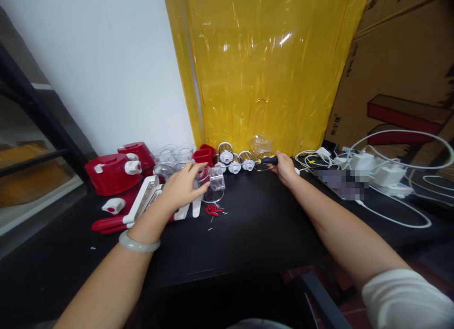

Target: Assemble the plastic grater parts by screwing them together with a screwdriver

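My left hand [182,185] is curved in a C shape at a clear plastic cup-like part [217,178], thumb and forefinger on its left side. My right hand [283,169] is wrapped round the black and yellow handle of a screwdriver [268,160], its thin shaft pointing left. Beyond the shaft lie several metal mesh filter cylinders [226,152] with white ends. Red plastic cups [203,156] sit behind the clear part. In front of it are small red pieces [213,210] and loose screws [211,229].
Red housings [113,173] and red-and-white handles [142,201] stand at left. More clear cups [173,152] are behind my left hand. At right, a phone [335,182] lies among white cables and chargers [390,174]. Yellow plastic sheeting [262,73] and a cardboard box [397,78] stand behind.
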`<state>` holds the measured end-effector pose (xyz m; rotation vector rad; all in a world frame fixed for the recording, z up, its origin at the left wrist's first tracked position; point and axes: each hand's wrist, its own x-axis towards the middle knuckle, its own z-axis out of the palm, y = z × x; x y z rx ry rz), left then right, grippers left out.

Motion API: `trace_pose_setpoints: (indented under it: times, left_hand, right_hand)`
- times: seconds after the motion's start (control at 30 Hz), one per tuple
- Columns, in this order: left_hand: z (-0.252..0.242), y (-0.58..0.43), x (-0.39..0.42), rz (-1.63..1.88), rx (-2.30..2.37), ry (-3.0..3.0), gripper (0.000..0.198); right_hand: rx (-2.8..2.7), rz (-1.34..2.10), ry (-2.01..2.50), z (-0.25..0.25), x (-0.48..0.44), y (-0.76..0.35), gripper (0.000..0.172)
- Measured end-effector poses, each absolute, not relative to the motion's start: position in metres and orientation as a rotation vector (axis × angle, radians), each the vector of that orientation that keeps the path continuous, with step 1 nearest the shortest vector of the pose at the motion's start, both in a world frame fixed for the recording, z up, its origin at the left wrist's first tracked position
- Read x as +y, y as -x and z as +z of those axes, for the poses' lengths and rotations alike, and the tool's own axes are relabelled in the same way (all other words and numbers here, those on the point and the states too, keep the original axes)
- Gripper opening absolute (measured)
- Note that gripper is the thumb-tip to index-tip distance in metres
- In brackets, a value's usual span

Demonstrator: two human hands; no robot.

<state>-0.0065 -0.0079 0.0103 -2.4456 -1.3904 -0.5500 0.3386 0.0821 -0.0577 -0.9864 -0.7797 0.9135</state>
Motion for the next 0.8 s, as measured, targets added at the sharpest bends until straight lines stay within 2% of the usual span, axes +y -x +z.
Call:
trace_pose_setpoints:
  times: [0.23, 0.4, 0.8]
  left_hand:
    - [0.009, 0.006, -0.008, -0.631, -1.378, 2.437, 0.059]
    - [0.009, 0.007, -0.008, -0.799, -1.303, 2.404, 0.061]
    - [-0.002, 0.004, 0.002, -1.212, -0.907, 2.310, 0.084]
  right_hand:
    - [-0.697, 0.888, 0.916, -0.051, 0.082, -0.343, 0.021]
    - [-0.437, 0.877, 0.818, -0.037, 0.082, -0.353, 0.020]
    - [-0.165, 0.776, 0.565, 0.000, 0.052, -0.354, 0.022]
